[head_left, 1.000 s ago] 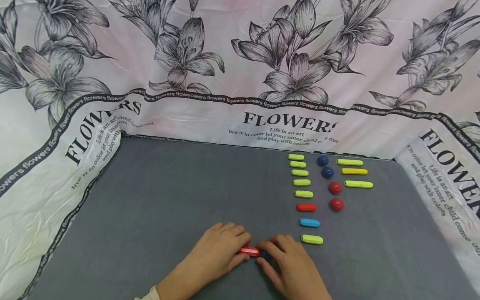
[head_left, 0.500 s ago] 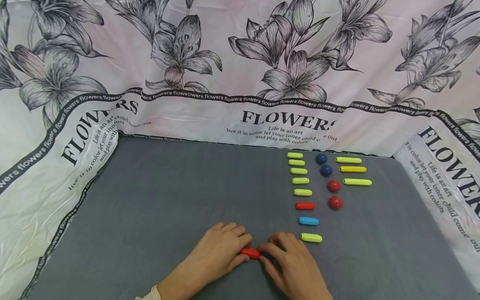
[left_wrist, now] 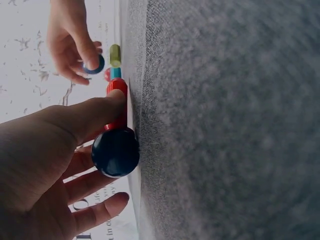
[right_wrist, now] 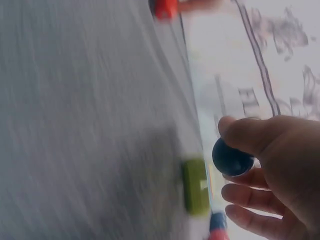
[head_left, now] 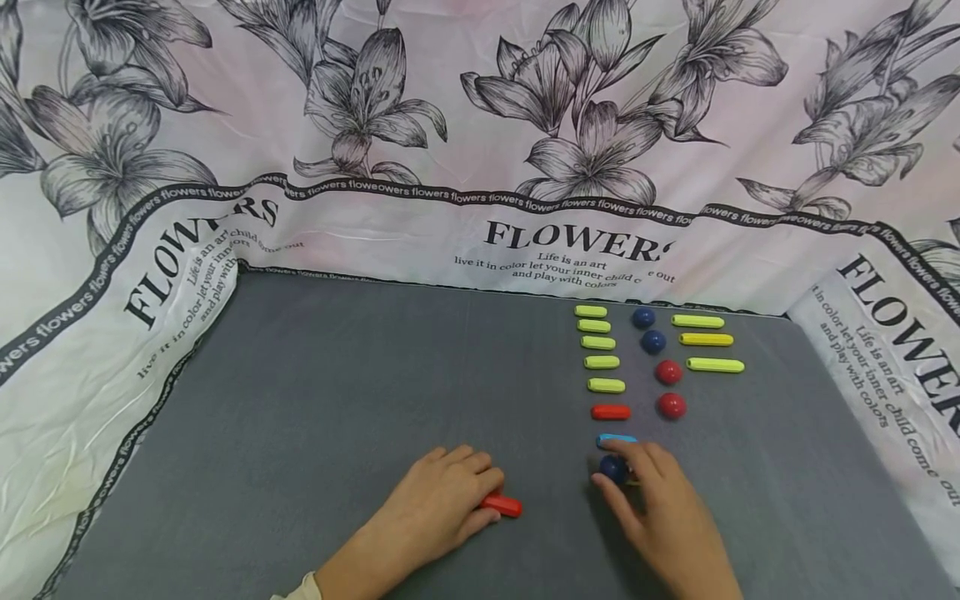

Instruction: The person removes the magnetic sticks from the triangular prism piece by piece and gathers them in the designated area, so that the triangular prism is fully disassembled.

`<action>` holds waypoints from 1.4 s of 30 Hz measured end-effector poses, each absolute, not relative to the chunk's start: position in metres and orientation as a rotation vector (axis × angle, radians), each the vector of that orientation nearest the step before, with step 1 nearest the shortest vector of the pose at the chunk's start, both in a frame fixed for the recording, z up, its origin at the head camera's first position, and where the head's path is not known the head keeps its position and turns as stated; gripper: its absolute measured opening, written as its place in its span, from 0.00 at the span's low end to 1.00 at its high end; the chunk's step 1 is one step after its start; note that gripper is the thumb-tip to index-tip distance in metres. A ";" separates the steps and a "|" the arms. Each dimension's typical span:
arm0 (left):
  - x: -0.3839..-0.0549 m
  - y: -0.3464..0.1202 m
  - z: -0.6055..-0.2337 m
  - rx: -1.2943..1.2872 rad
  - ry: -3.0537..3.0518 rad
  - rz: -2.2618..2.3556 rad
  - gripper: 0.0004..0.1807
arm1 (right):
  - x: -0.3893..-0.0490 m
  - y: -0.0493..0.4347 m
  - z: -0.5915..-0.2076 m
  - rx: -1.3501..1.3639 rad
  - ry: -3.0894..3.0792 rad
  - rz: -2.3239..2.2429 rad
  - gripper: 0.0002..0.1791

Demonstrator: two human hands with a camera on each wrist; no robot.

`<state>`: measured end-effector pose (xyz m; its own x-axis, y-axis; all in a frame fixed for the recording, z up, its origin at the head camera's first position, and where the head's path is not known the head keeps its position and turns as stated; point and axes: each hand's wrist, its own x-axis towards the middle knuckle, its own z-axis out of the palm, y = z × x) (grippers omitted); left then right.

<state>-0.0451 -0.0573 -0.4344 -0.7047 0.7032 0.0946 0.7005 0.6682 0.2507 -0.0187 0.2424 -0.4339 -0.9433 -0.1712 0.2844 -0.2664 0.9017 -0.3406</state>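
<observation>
My left hand pinches a short red rod low over the grey table. In the left wrist view, a dark blue ball sits at the rod's near end and appears to touch it; the hand hides this ball from the head view. To the right, my right hand holds another dark blue ball between thumb and fingers, apart from the red rod. The right wrist view shows that ball raised off the table. Fingers partly cover a light blue rod and mostly hide a yellow-green rod.
Beyond the right hand runs a column of short yellow-green rods and a red rod. Beside it stand two dark blue balls, two red balls and longer yellowish rods. A flower-printed cloth borders the table.
My right hand has drawn away from the red rod's right end, moving right with the dark blue ball that was there. The left hand stays on the rod.
</observation>
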 end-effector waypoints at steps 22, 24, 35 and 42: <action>-0.041 -0.064 -0.432 1.094 2.753 0.605 0.07 | -0.041 0.312 -0.446 0.128 -2.725 0.448 0.28; -0.041 -0.066 -0.432 1.087 2.749 0.625 0.07 | -0.043 0.313 -0.447 0.134 -2.716 0.441 0.28; -0.039 -0.068 -0.429 1.095 2.757 0.639 0.15 | -0.048 0.313 -0.447 0.082 -2.741 0.452 0.28; -0.038 -0.073 -0.431 1.050 2.716 0.696 0.20 | -0.045 0.313 -0.438 0.015 -2.827 0.429 0.28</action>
<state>-0.0379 -0.0728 -0.4310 -0.7444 0.6671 0.0283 0.5986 0.6479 0.4711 -0.0451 0.3130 -0.4383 -0.9603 0.0314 0.2772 -0.0522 0.9558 -0.2893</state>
